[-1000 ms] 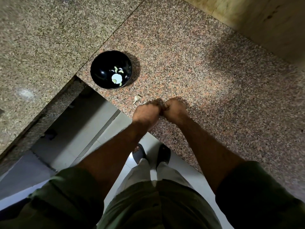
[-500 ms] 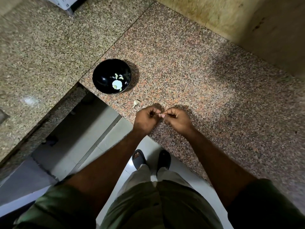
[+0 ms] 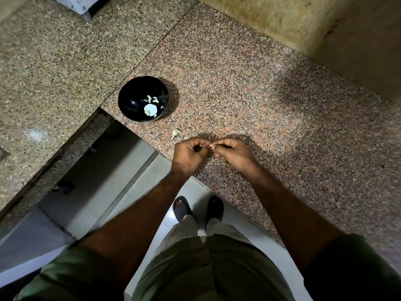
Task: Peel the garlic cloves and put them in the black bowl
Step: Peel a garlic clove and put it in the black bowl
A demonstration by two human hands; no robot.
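The black bowl point(image 3: 132, 98) stands on the granite counter near its front corner, with several pale garlic pieces point(image 3: 150, 109) inside. One unpeeled garlic clove point(image 3: 175, 132) lies on the counter between the bowl and my hands. My left hand point(image 3: 189, 153) and my right hand point(image 3: 234, 152) meet fingertip to fingertip above the counter edge. Together they pinch a small garlic clove point(image 3: 211, 145), of which only a tiny pale bit shows between the fingers.
The pinkish granite counter point(image 3: 249, 101) stretches to the right and back to a beige wall point(image 3: 303, 29). A second, greyer counter point(image 3: 54, 61) runs off to the left, with a white appliance corner point(image 3: 76, 5) at the top. Below the hands is tiled floor.
My hands have parted from a tight fist-to-fist clump to a fingertip pinch on the clove. The view has tilted, so the bowl sits lower in frame.
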